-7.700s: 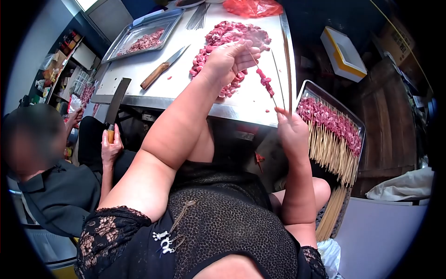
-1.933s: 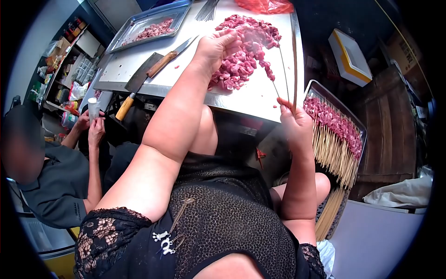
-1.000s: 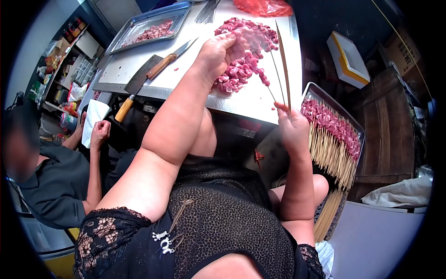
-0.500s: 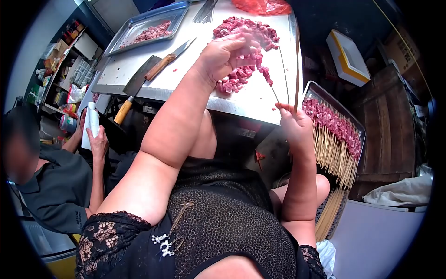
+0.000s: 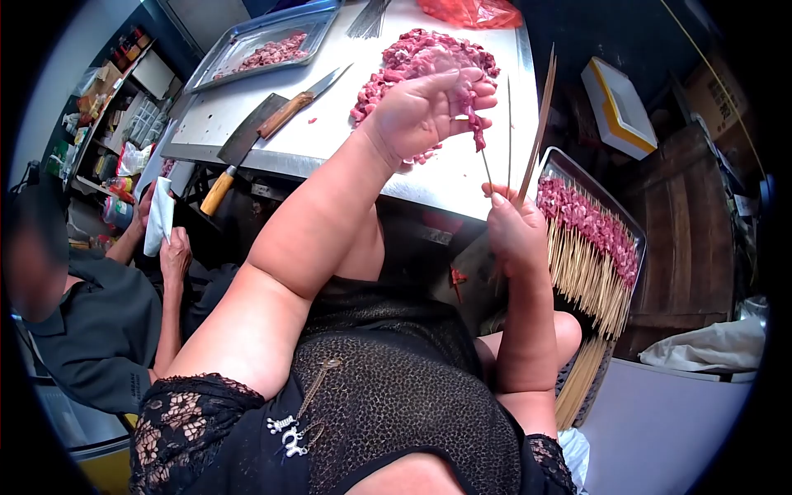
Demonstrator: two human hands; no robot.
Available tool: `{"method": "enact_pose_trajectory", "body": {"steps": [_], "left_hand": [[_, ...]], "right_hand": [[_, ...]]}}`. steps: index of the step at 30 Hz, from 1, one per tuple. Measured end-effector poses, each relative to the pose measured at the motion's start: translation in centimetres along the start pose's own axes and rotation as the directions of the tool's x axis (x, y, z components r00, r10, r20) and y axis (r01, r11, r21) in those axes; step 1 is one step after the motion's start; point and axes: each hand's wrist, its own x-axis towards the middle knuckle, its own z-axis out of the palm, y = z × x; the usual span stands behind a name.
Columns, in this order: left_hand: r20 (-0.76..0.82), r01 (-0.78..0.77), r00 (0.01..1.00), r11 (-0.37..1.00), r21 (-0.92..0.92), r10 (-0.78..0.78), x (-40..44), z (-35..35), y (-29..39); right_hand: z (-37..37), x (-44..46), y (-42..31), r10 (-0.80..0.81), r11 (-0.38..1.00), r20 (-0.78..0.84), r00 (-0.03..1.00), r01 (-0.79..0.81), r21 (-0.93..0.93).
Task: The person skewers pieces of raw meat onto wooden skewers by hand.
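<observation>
My right hand is closed on several thin bamboo skewers. One skewer of meat points up and left from it, with small pink pieces threaded near its top. Behind that meat, my left hand is palm up with its fingers stretched out, apparently touching the threaded pieces. Blur and glare hide the contact at the fingertips. A heap of raw diced meat lies on the white tabletop under and beyond my left hand.
A cleaver and a knife lie left on the table, near a metal tray of meat. Filled skewers sit in a tray at right, above bare sticks. A person at left holds a white cloth-like item.
My left hand has moved slightly right and down, its fingers now spread at the threaded meat. My right hand has tilted the spare skewers into view. The person's hands have shifted on the white item.
</observation>
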Motion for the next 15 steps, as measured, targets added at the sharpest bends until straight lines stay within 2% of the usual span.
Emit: {"method": "enact_pose_trajectory", "body": {"steps": [1,3,7,9,11,12,15], "left_hand": [[-0.001,0.000,1.000,1.000,0.000,0.000,0.1,0.1,-0.5],[-0.140,-0.038,0.988,0.981,0.189,0.065,0.4,-0.1,-1.4],[-0.121,-0.075,0.988,0.981,0.181,0.098,0.8,-0.3,-2.5],[-0.156,-0.088,0.981,0.980,0.179,0.116,1.0,-0.1,-3.4],[-0.173,-0.151,0.971,0.985,0.085,0.163,1.4,0.2,-4.1],[-0.234,-0.150,0.958,0.986,0.070,0.163,1.4,1.2,-4.5],[-0.146,-0.147,0.978,0.989,0.035,0.150,1.0,1.0,-4.8]], "right_hand": [[0.1,0.0,0.1,-0.029,0.999,-0.017,0.999,0.029,-0.016],[0.0,0.1,0.5,-0.037,0.999,-0.001,0.999,0.036,-0.020],[0.5,-0.2,0.6,-0.032,0.999,-0.010,0.999,0.032,-0.022],[1.1,-0.4,0.7,-0.033,0.999,-0.017,0.999,0.032,-0.024],[1.8,-0.6,0.8,-0.007,1.000,-0.025,1.000,0.007,-0.018],[2.1,-0.6,1.0,-0.008,1.000,-0.023,1.000,0.008,0.003],[2.9,-1.3,0.5,-0.026,1.000,-0.019,0.999,0.027,0.007]]}}
